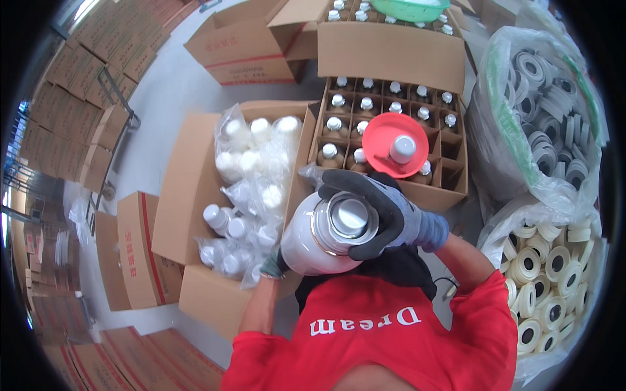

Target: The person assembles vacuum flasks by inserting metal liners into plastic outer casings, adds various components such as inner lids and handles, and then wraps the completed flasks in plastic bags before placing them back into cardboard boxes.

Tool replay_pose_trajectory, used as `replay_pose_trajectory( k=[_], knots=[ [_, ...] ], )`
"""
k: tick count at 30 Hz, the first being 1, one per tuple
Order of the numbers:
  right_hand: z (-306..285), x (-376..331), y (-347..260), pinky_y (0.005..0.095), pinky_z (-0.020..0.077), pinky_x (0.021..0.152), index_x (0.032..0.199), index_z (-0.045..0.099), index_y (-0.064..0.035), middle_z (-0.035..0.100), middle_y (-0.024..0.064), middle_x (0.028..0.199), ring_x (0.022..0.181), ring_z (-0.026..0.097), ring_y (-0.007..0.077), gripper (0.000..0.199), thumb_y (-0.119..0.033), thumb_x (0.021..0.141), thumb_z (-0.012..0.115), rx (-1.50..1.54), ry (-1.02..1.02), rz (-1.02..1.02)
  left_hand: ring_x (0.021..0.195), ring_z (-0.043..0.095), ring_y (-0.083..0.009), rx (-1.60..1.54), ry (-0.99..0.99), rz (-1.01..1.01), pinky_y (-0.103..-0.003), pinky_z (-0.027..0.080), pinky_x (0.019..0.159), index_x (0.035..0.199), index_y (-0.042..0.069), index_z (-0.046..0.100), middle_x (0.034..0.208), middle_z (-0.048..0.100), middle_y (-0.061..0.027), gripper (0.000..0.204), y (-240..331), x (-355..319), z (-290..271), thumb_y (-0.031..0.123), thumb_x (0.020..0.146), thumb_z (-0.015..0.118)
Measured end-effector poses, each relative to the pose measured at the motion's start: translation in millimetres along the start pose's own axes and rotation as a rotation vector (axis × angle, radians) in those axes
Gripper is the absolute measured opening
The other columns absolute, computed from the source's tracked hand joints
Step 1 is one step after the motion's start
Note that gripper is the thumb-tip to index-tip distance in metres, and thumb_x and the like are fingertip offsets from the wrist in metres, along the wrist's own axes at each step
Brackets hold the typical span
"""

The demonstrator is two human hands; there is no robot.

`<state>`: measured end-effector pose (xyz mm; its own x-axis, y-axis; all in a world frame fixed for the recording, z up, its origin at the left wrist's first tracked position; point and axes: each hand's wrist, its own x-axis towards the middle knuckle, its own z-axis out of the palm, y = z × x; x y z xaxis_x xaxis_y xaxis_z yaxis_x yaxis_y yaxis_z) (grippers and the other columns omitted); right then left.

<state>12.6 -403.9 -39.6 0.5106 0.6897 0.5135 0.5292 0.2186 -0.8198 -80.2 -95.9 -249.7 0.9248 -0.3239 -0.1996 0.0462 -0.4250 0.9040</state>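
A pale vacuum flask (pixel 306 234) with a silvery mouth is tilted toward me in front of my chest. My right hand (pixel 394 212), in a grey and black work glove, is closed around its upper end, thumb and fingers curving about the rim. At the lower left side of the flask is my left hand (pixel 274 264) in a dark glove; it grips the body, with most of its fingers hidden behind. Just beyond, a red plastic dish (pixel 375 140) holding a silvery-white cap (pixel 402 149) rests on a divided carton (pixel 450 186) of silver-tipped bottle liners.
Left of the flask, an opened carton (pixel 173 189) holds white bottles (pixel 249 160) in clear plastic. Bags of grey rings (pixel 548 140) and cream rings (pixel 551 313) stand at right. A green basin (pixel 411 9) sits far back. Cartons (pixel 104 52) are stacked along the left.
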Motion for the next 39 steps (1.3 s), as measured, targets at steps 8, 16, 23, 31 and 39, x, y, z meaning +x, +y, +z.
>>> replay_pose_trajectory(
  k=[8,16,23,31,39],
  knots=[
    [-31,29,-46,0.0385,0.0443,0.088,0.133,0.049,-0.0019,0.056,0.0136,0.109,0.101,0.054,0.0297,0.082,-0.029,0.064,0.085,-0.405,0.365,0.038,0.115,0.055,-0.0238,-0.271,0.240,-0.116,-0.036,0.043,0.099,0.128,0.003,0.051,0.125,0.057,-0.0139,0.054,-10,34,73,0.016,0.080,0.072],
    [-32,61,-31,0.0389,0.0476,0.088,0.120,0.056,-0.0009,0.060,0.0161,0.110,0.100,0.060,0.0314,0.068,-0.027,0.064,0.084,-0.466,0.558,0.064,0.110,0.057,-0.0236,-0.353,0.268,-0.107,-0.035,0.045,0.096,0.124,0.002,0.054,0.120,0.059,-0.0145,0.045,-20,96,65,0.018,0.083,0.068],
    [-34,92,-2,0.0370,0.0485,0.084,0.119,0.057,-0.0001,0.061,0.0145,0.107,0.096,0.062,0.0292,0.069,-0.027,0.061,0.084,-0.363,0.275,0.123,0.106,0.059,-0.0234,-0.436,0.255,-0.203,-0.035,0.046,0.094,0.120,0.001,0.056,0.116,0.062,-0.0151,0.039,-37,75,108,0.019,0.086,0.064],
    [-49,106,15,0.0373,0.0496,0.088,0.119,0.059,-0.0003,0.062,0.0142,0.113,0.102,0.062,0.0284,0.072,-0.030,0.059,0.087,-0.137,0.058,0.016,0.101,0.062,-0.0232,-0.474,0.235,-0.217,-0.034,0.048,0.091,0.115,0.000,0.060,0.111,0.064,-0.0157,0.034,-20,84,78,0.021,0.089,0.060],
    [-45,-15,29,0.0410,0.0406,0.101,0.142,0.033,-0.0003,0.055,0.0191,0.128,0.118,0.055,0.0285,0.101,-0.045,0.066,0.082,-0.219,0.595,0.131,0.097,0.064,-0.0230,-0.424,0.096,-0.051,-0.033,0.050,0.088,0.111,-0.001,0.063,0.106,0.067,-0.0164,0.031,63,91,-61,0.023,0.092,0.056]
  ],
)
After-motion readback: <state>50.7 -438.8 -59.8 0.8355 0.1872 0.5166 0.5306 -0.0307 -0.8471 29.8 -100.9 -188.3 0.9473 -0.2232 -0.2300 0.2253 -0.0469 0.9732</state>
